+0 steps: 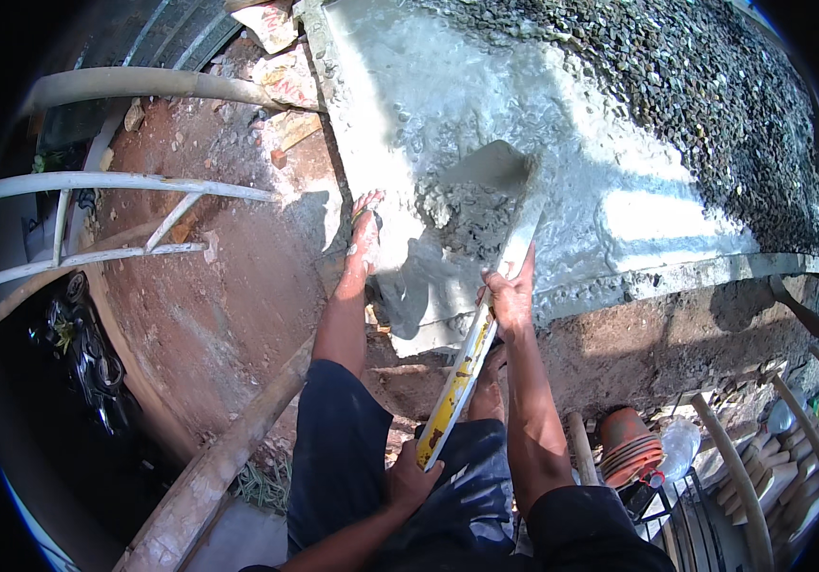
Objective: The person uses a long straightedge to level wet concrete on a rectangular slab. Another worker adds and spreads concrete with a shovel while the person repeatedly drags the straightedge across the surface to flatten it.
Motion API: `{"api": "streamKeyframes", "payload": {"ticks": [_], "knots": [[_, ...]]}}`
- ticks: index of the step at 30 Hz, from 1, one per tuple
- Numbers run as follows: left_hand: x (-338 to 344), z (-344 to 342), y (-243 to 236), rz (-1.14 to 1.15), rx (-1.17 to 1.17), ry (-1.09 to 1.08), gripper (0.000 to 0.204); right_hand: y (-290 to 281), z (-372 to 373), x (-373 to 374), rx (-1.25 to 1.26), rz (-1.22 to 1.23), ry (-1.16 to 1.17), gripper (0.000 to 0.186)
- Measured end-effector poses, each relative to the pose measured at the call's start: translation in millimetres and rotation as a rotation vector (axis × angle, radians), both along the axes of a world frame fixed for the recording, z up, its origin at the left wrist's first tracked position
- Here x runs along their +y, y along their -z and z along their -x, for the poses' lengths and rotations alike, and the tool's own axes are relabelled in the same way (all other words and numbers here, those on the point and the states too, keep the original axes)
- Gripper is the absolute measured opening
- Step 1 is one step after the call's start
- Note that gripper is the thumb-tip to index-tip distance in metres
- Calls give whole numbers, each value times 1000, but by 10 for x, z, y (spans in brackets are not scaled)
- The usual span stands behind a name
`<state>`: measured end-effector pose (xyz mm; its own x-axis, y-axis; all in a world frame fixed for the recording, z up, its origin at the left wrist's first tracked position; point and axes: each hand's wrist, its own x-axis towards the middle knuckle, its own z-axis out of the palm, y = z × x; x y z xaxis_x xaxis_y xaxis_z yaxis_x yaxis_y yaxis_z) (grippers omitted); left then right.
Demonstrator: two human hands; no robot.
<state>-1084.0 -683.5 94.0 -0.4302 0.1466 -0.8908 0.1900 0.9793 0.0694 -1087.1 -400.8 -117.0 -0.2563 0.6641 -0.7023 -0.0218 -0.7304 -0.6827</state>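
Note:
My left hand (pixel 414 483) grips the lower end of a long, white tool (pixel 467 372) with worn yellow paint, near my lap. Higher up, my right hand (pixel 514 297) is closed around the same tool. Its far end reaches into wet grey concrete (pixel 619 172), beside a dark grey flat shape (pixel 486 164) that looks like a blade. A patch of lumpy mix (pixel 457 219) lies under it. My left foot (pixel 362 238), spattered grey, is at the slab's left edge (pixel 381 305).
Dark gravel (pixel 734 124) covers the upper right. Cement sacks (pixel 286 81), pale poles (pixel 133 186) and reddish dirt (pixel 200 324) lie to the left, with dark motorbike-like objects (pixel 95 372) below. Orange stacked buckets (pixel 627 448), a plastic jug (pixel 678 448) and timber props (pixel 724 458) are at lower right.

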Motion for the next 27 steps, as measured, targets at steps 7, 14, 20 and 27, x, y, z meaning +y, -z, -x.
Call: {"api": "streamKeyframes", "payload": {"ticks": [7, 14, 20, 27], "knots": [[250, 629, -1446, 76, -129, 103, 72, -383, -119, -401, -54, 300, 149, 85], [808, 930, -44, -200, -90, -59, 68, 1158, 448, 350, -240, 177, -62, 75], [737, 919, 915, -365, -137, -183, 69, 1176, 637, 911, -371, -189, -158, 97], [1208, 1136, 1885, -511, -168, -126, 71, 853, 799, 1873, -380, -476, -145, 89]]}}
